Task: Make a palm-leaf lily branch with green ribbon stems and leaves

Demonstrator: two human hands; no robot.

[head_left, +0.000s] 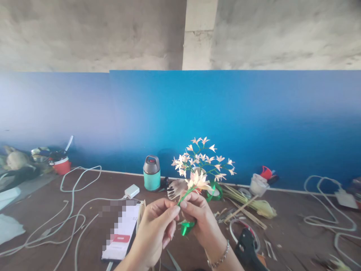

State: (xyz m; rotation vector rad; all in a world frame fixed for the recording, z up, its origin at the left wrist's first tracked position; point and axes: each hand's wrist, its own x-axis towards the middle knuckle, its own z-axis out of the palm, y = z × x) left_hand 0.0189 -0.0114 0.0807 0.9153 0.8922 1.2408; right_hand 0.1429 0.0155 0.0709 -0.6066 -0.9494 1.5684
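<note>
Between my hands is an artificial flower (199, 181) with pale pinkish petals and a green-wrapped stem. My left hand (153, 229) is closed, thumb and fingers pinching the lower end of this stem. Just above that, the closed fingers of my right hand (201, 216) grip the stem below the petals. A loop of shiny green tape (187, 228) shows under my right fingers; how it joins the stem is hidden. Right behind the flower is a spray of small pale flowers (210, 159) on thin green stems, its base covered from view.
A phone (120, 235) lies left of my hands among white cables (73, 195) and a charger (131, 191). A teal flask (152, 175) stands by the blue partition (169, 109). Dried stalks (248, 201), a white cup (258, 185) and a black-handled tool (248, 248) are at right.
</note>
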